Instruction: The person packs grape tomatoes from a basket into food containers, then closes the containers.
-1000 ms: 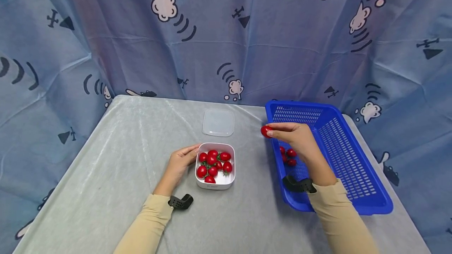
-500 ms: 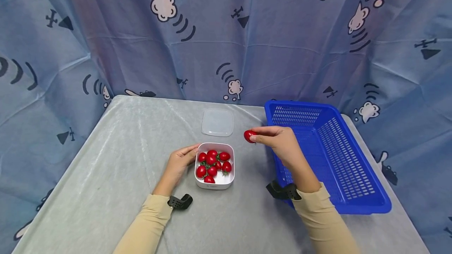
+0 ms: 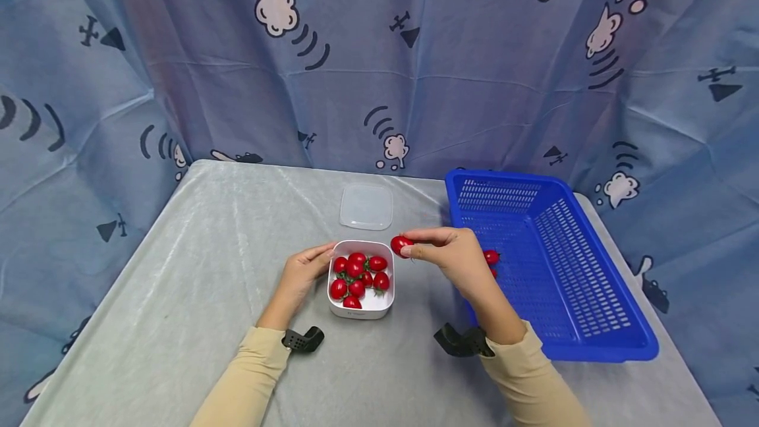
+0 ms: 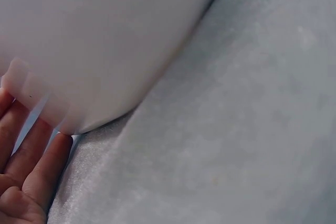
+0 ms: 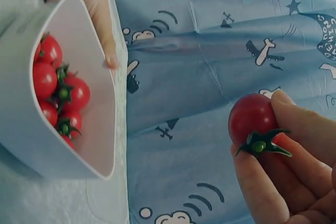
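Observation:
Between thumb and fingers, my right hand (image 3: 453, 259) pinches a red cherry tomato (image 3: 401, 246). It hovers just off the upper right corner of a white square box (image 3: 363, 313). Green sepals on this tomato (image 5: 254, 119) show in the right wrist view. Several cherry tomatoes (image 3: 356, 263) lie inside the box, with bare floor at its lower right. My left hand (image 3: 301, 279) rests against the box's left side, and its fairly straight fingers (image 4: 50, 161) touch the wall in the left wrist view.
A blue plastic basket (image 3: 593, 242) stands on the right, partly behind my right forearm. A few cherry tomatoes (image 3: 491, 256) show in it near its left wall. Behind the box lies a clear flat lid (image 3: 366, 207). A patterned curtain (image 3: 356, 71) hangs past the table's far edge.
My right hand has carried the tomato leftward from over the basket's left rim to beside the box. The left hand and the box have stayed in place.

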`<state>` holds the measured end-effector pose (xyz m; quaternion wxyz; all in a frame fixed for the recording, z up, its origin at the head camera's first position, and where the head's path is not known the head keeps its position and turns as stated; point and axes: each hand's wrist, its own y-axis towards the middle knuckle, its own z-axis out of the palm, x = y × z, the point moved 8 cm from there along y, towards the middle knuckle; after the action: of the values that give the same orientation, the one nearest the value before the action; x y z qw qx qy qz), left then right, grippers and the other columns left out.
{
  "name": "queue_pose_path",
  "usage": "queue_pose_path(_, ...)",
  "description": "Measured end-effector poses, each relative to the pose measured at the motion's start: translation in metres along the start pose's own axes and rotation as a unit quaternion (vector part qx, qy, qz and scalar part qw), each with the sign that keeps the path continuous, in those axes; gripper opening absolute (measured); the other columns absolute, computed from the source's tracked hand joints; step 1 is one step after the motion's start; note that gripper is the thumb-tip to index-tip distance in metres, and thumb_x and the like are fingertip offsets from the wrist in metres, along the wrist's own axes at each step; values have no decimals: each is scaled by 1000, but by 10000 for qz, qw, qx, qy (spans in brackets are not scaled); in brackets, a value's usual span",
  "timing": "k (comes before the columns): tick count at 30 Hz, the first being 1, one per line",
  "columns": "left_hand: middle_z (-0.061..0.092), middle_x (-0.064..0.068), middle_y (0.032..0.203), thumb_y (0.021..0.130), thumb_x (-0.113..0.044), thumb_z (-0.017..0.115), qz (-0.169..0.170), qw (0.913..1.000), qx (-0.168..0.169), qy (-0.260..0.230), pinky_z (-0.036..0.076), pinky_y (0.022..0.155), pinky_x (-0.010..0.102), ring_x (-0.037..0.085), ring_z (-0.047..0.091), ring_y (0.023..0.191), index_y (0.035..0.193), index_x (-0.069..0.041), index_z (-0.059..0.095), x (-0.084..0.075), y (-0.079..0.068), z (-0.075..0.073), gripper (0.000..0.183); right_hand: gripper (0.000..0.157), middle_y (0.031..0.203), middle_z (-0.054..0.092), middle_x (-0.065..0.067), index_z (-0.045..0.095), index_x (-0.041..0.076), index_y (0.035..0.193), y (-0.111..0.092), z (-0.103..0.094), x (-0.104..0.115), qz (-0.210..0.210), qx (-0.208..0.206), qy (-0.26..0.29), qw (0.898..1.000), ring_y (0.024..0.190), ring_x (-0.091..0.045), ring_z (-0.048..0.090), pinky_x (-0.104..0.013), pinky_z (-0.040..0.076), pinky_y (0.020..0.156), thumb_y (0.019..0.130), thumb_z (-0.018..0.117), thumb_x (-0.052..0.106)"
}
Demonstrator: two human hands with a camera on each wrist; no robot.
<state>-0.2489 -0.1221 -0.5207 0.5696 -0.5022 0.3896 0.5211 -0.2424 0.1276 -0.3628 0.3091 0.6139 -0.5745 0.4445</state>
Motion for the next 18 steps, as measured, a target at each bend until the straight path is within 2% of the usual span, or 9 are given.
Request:
queue_pose_path(11,75,-6,106,95,-9,65,41,9999,61,-91,56,88,19,0,69,91,126,9,63,-1,-1,0,36,30,101,78,-10,79,7,105,0,19,-4,-157,150,-6,9998,96,-17,71,-28,55,81,80,84,23)
queue_pose_path(18,75,-6,106,96,-8,65,60,9999,76,-97,56,88,18,-1,68,91,126,9,62,-2,0,1,35,25,105,77,-6,80,11,102,1,40,-11,-23,250,-125,9996,111,-21,65,-35,52,93,79,84,23)
